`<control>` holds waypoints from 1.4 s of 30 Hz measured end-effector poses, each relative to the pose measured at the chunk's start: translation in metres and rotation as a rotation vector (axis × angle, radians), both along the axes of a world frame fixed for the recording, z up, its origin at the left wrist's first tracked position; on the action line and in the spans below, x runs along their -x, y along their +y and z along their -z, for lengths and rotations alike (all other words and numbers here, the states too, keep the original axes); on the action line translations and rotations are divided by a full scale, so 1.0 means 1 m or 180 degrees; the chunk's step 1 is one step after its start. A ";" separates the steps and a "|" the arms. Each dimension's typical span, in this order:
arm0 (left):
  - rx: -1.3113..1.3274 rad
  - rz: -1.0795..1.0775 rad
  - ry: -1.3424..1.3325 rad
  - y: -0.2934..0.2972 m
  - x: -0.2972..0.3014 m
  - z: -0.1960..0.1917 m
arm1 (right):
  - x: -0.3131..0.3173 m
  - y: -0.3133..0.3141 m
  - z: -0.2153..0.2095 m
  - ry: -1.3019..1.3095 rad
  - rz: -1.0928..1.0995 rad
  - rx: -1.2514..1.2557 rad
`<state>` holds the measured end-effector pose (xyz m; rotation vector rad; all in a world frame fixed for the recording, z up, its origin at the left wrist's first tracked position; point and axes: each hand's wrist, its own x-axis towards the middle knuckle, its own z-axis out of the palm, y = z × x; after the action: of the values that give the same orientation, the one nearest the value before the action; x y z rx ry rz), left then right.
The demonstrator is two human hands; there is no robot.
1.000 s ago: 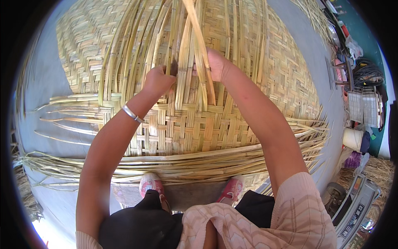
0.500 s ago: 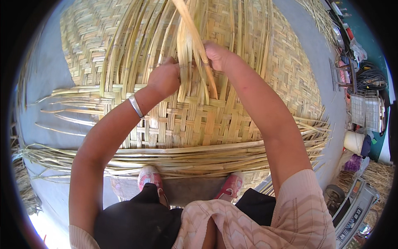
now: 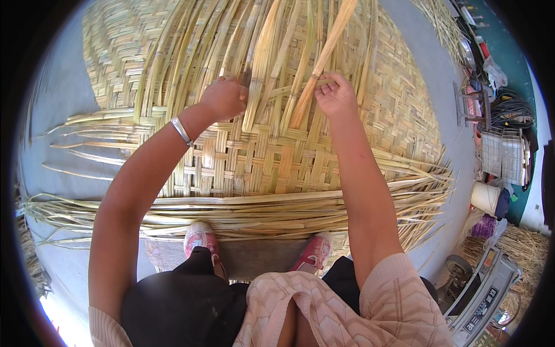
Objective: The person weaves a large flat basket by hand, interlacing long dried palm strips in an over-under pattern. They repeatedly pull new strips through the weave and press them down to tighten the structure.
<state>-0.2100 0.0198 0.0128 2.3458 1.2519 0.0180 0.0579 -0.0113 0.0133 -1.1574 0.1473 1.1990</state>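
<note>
A large mat (image 3: 381, 104) woven from flat, pale reed strips lies in front of me. Long loose strips (image 3: 191, 52) run lengthwise over its middle, their near ends in an open weave (image 3: 248, 168). My left hand (image 3: 225, 98), with a silvery bracelet on the wrist, is closed beside the lengthwise strips; its fingertips and anything in them are hidden. My right hand (image 3: 336, 95) has curled fingers around a thin strip (image 3: 289, 89) that runs leftward across the others. A broad orange-tan strip (image 3: 329, 49) slants just left of those fingers.
A thick bundle of reeds (image 3: 260, 214) crosses in front of my pink shoes (image 3: 202, 238). Loose strip ends (image 3: 98, 144) stick out at the left. Along the right stand a white bucket (image 3: 485, 196), coiled black cable (image 3: 511, 110) and a grey vehicle (image 3: 483, 295).
My right hand has moved right and slightly nearer, apart from the left hand. The broad orange-tan strip has swung over to slant rightward. My left hand has shifted slightly left.
</note>
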 end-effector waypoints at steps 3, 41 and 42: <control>0.0400 0.0383 0.0371 0.013 -0.001 0.004 | -0.034 -0.021 -0.009 0.0057 0.0396 -0.0023; -0.0737 0.0174 0.0614 -0.090 0.031 0.034 | -0.033 -0.057 -0.036 -0.5961 -0.5362 0.1987; -0.0717 0.0166 0.0600 -0.090 0.032 0.034 | -0.036 -0.052 -0.036 -0.5921 -0.5448 0.1946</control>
<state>-0.2416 -0.0702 -0.0216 2.6242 1.3370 -0.0854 0.0935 -0.0632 0.0495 -2.5820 -2.4060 0.7348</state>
